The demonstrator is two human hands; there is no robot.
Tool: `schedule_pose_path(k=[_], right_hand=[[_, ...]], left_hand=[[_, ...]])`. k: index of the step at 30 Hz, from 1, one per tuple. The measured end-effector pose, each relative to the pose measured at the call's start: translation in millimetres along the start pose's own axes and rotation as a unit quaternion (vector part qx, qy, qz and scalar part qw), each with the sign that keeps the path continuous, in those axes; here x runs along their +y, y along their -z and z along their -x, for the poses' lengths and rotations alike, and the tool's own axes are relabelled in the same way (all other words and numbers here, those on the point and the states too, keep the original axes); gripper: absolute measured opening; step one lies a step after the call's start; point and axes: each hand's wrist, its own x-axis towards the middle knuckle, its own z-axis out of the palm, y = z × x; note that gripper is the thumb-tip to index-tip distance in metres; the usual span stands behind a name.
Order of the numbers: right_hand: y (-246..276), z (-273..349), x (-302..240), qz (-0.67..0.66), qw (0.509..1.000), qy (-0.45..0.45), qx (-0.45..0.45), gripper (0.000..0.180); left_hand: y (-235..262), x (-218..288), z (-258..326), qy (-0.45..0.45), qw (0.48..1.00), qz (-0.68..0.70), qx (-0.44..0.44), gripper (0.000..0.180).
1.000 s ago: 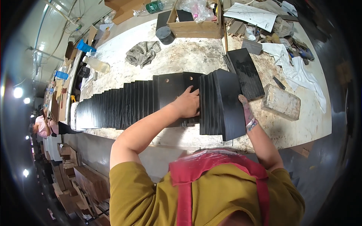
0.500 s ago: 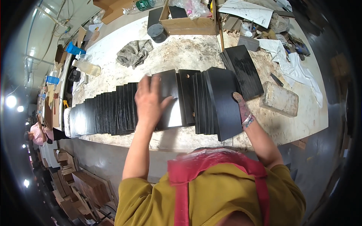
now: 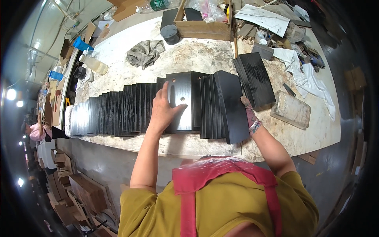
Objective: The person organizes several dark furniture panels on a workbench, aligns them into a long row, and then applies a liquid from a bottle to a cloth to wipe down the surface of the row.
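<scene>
A long overlapping row of black panels (image 3: 118, 112) leans across the workbench. My left hand (image 3: 162, 110) rests with fingers and thumb apart at the left edge of a shiny panel with two round holes (image 3: 181, 114). Right of it, a tighter bunch of black panels (image 3: 230, 112) stands tilted. At that bunch's right edge is my right hand (image 3: 251, 113), thumb side showing and wrapped in a patterned covering. It holds the outermost panel; its other fingers are hidden.
Behind my right hand lies a black panel stack (image 3: 254, 81), beside a stained block (image 3: 291, 109) and a knife-like tool (image 3: 289, 89). Farther back are a grey rag (image 3: 145, 54), a round dark tin (image 3: 170, 34) and a cardboard box (image 3: 203, 30). White cloth (image 3: 316, 83) lies right.
The left hand has shifted off the face of the holed panel toward its left edge, so both holes now show. The right hand stays at the right bunch. The whole view has shifted slightly.
</scene>
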Motion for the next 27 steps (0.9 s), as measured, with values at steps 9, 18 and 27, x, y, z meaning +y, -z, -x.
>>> schedule_pose_path(k=[9, 18, 27], right_hand=[[-6.5, 0.8, -4.5, 0.005, 0.999, -0.013, 0.038, 0.059], [-7.9, 4.1, -4.4, 0.035, 0.999, -0.003, 0.006, 0.064], [-1.1, 5.4, -2.9, 0.004, 0.999, -0.043, -0.007, 0.067]], left_hand=[[7.5, 15.8, -21.2, 0.114, 0.968, 0.218, -0.055, 0.102], [-1.2, 36.8, -18.5, 0.138, 0.903, 0.348, -0.213, 0.089], [-32.6, 50.0, 5.4, 0.077, 0.971, 0.192, -0.122, 0.107]])
